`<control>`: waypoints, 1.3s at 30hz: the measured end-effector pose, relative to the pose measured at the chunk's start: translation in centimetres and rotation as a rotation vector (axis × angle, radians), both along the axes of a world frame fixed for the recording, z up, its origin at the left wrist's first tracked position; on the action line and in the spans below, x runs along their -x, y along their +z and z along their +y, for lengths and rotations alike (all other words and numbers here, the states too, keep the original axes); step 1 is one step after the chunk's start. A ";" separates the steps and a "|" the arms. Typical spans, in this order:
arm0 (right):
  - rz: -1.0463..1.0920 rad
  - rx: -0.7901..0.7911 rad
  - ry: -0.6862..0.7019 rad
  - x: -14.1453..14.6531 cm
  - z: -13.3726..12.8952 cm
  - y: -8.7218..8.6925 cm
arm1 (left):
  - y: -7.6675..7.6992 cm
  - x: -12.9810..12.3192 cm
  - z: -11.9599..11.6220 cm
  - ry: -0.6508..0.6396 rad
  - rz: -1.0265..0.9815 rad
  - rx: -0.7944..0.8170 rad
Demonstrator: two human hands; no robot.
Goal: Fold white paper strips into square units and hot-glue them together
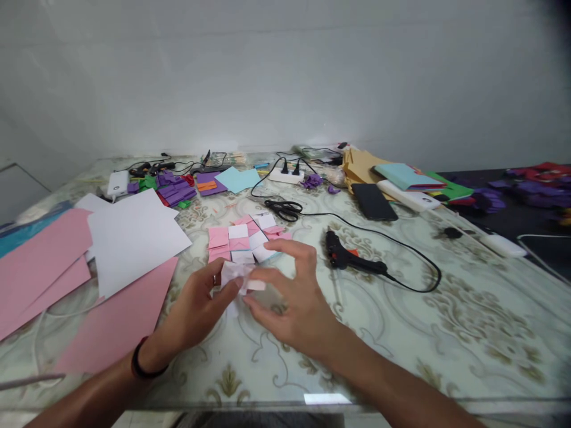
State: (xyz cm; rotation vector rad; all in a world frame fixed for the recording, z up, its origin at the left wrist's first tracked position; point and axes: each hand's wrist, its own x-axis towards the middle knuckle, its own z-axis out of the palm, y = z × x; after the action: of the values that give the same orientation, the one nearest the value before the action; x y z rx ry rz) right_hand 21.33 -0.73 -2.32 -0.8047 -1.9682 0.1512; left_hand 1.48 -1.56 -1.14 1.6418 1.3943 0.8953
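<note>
Far left, you've got pink sheets (44, 261) fanned toward the table edge, a teal packet (20, 233) peeking out beyond them. Next come the white sheets (134, 244), overlapping another pink sheet (129, 315) underneath. Behind those sit a white box (118, 183) and a heap of purple folded strips (176, 191).

Now your left hand (196, 312), dark band (141, 359) at the wrist, and it's gripping: thumb on top, fingers behind, pinching the folded white paper (232, 271). That piece is up front, between your two hands, just on the near side of the pink and white folded pieces (239, 242) grouped on the table (401, 345). Beyond those lie light blue sheets (238, 179).

Over to the black scissors (285, 209), lying just past the group, with the white power strip (285, 176) behind them, two plugs in. Here's your right hand (303, 303), fingers spread and curved, index lifted clear, the middle fingertip and thumb right by the paper's right side; whether they grip it, I can't tell.

Further right, the black glue gun (352, 259) lies on its side, cord looping away. Behind it, a dark phone (373, 201) rests near the tan sheets (360, 168) and a white strip-shaped device (408, 196).
</note>
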 end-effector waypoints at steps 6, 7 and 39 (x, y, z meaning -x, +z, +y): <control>0.277 0.546 0.113 0.8 -0.3 0.0 | -0.3 -0.3 -0.5 0.059 -0.068 -0.165; 0.264 0.589 0.118 0.9 -0.4 0.0 | -0.4 -0.4 -0.6 0.063 -0.057 -0.192; 0.405 0.514 0.121 0.9 -0.2 -0.1 | -0.4 -1.1 -2.1 -0.008 0.193 -0.571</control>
State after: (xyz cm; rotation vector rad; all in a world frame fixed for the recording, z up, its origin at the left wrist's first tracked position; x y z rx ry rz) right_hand 20.43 -0.97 -2.41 -0.8924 -1.6028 0.8515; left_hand 2.62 -3.68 -1.58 2.2044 1.3268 1.2361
